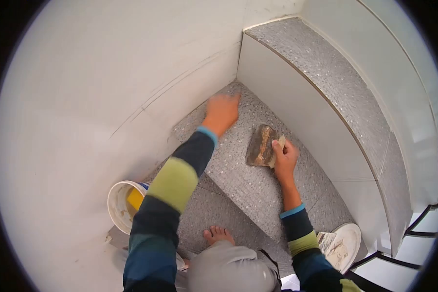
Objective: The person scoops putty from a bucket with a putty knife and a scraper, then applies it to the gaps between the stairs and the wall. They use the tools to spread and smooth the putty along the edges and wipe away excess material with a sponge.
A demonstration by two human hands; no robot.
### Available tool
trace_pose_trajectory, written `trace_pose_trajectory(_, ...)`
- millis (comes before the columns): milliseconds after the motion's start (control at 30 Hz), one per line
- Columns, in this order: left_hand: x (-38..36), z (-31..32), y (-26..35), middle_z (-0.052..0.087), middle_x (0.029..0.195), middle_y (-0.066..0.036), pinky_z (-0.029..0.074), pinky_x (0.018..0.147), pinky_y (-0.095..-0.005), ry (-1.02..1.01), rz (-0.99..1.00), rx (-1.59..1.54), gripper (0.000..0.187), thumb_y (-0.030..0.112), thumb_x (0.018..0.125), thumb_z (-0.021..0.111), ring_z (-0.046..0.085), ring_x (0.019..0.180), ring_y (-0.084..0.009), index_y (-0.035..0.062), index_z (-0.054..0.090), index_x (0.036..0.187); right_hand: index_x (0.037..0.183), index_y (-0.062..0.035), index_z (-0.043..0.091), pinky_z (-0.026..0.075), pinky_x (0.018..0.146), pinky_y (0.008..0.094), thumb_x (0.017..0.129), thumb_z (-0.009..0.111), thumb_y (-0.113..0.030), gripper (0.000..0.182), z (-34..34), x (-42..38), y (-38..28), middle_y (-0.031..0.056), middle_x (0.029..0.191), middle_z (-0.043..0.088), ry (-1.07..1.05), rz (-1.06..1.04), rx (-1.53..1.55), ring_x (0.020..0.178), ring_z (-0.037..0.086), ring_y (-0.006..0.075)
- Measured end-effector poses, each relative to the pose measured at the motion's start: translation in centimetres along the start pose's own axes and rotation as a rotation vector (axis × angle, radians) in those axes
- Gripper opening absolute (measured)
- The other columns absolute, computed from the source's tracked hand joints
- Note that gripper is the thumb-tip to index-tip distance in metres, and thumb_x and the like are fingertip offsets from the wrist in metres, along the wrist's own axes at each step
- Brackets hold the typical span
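Observation:
My left hand (221, 112) is over the speckled grey stair tread (238, 180), close to the corner where the wall meets the riser. Its fingers are curled and slightly blurred, with one finger pointing toward the corner; whether they hold anything is hidden. On the right, my right hand (286, 155) pinches a thin pale piece (281, 142) between thumb and fingers. Beside it, a dark, flat, roughly square piece (261, 146) with brown smears is above the tread, touching or held along with the pale one.
A white bucket (113, 207) with something yellow (135, 198) inside stands at the left by the wall (82, 97). A round white lid or dish (350, 243) with smears lies at the lower right. The white riser (297, 102) and a higher step (326, 73) rise at the right.

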State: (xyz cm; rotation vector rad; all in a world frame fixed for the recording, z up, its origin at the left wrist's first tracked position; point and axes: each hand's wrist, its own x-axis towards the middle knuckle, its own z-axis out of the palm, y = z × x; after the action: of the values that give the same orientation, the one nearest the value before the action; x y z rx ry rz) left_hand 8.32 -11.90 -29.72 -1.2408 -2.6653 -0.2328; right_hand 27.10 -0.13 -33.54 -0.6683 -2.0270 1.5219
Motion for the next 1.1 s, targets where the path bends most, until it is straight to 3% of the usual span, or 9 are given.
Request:
trace_pose_trajectory(200,5.9,2.8,-0.7,0.066,0.073,-0.005,0.047,0.051,-0.0347,-0.163,0.029,0.328,0.045,0.015,0.081,0.049,0.064,0.065,-0.0202,0.0064,0.048,0.125,0.078,0.0004,0.059,0.037,0.054,0.0225,0.084,0.061,-0.020,0.021,-0.1,0.4,0.3,-0.0033,0.067,0.052,-0.038,0.051,0.157,0.062,0.044,0.0042)
trace_pose_trajectory(500,7.0,0.9,0.9,0.067,0.083,-0.005,0.047,0.056,-0.0318,-0.244,0.160,0.421,0.021,0.016,0.082,0.050,0.065,0.078,-0.0207,0.0084,0.069,0.088,0.081,0.0001,0.059,0.037,0.056,0.0220,0.085,0.061,-0.020,0.020,-0.4,0.8,0.0,-0.0037,0.068,0.052,-0.114,0.100,0.189,0.063,0.044,0.0041)
trace_pose_trajectory(600,7.8,-0.4,1.6,0.065,0.095,-0.011,0.048,0.066,-0.0363,-0.539,0.061,0.432,0.024,0.019,0.083,0.049,0.063,0.087,-0.0245,0.0064,0.068,0.089,0.080,0.0009,0.059,0.036,0.053,0.0219,0.084,0.060,-0.019,0.020,-0.2,0.8,0.4,-0.0034,0.065,0.051,-0.117,0.084,0.193,0.061,0.043,0.0038)
trace_pose_trajectory(800,2.4,4.8,0.1,0.054,0.115,-0.026,0.043,0.084,-0.0478,0.353,0.295,0.139,0.047,0.035,0.087,0.045,0.056,0.103,-0.0339,-0.0068,0.056,0.106,0.081,0.0000,0.058,0.037,0.055,0.0218,0.085,0.060,-0.019,0.020,-0.2,0.6,-0.4,-0.0036,0.068,0.051,-0.126,0.128,0.235,0.063,0.044,0.0042)
trace_pose_trajectory(900,1.3,1.4,1.4,0.043,0.126,-0.029,0.032,0.099,-0.0468,0.026,-0.026,0.109,0.055,0.039,0.089,0.043,0.042,0.119,-0.0360,-0.0067,0.048,0.119,0.082,0.0011,0.058,0.037,0.053,0.0224,0.085,0.060,-0.019,0.020,-0.2,0.8,0.5,-0.0030,0.065,0.051,-0.120,0.094,0.186,0.061,0.044,0.0043)
trace_pose_trajectory(967,2.8,-8.1,3.7,0.035,0.133,-0.028,0.022,0.106,-0.0452,-1.134,-0.447,-0.045,0.060,0.041,0.090,0.040,0.027,0.129,-0.0363,-0.0055,0.040,0.127,0.082,0.0020,0.059,0.037,0.051,0.0231,0.084,0.059,-0.019,0.021,-0.4,0.6,0.8,-0.0023,0.062,0.051,-0.106,0.073,0.146,0.059,0.044,0.0044)
trace_pose_trajectory(1000,1.3,-6.6,3.1,0.035,0.133,-0.028,0.022,0.106,-0.0452,-1.133,-0.449,-0.031,0.060,0.041,0.090,0.040,0.027,0.129,-0.0363,-0.0055,0.040,0.127,0.083,0.0019,0.059,0.038,0.052,0.0235,0.084,0.059,-0.019,0.021,-0.4,0.7,0.4,-0.0017,0.063,0.052,-0.093,0.071,0.176,0.059,0.045,0.0050)
trace_pose_trajectory(1067,-3.6,-1.9,0.9,0.035,0.134,-0.025,0.022,0.105,-0.0460,-0.231,-0.041,0.136,0.060,0.042,0.091,0.040,0.026,0.130,-0.0363,-0.0047,0.038,0.129,0.083,0.0017,0.059,0.039,0.054,0.0239,0.084,0.059,-0.018,0.020,0.0,0.6,0.1,-0.0011,0.064,0.053,-0.088,0.079,0.225,0.060,0.045,0.0056)
trace_pose_trajectory(1100,-3.4,-1.4,1.1,0.033,0.136,-0.024,0.022,0.105,-0.0466,-0.129,0.075,-0.050,0.060,0.041,0.091,0.040,0.025,0.130,-0.0363,-0.0045,0.036,0.130,0.083,0.0018,0.060,0.040,0.055,0.0236,0.084,0.060,-0.018,0.020,0.0,0.7,0.2,-0.0006,0.066,0.054,-0.070,0.069,0.198,0.062,0.046,0.0061)
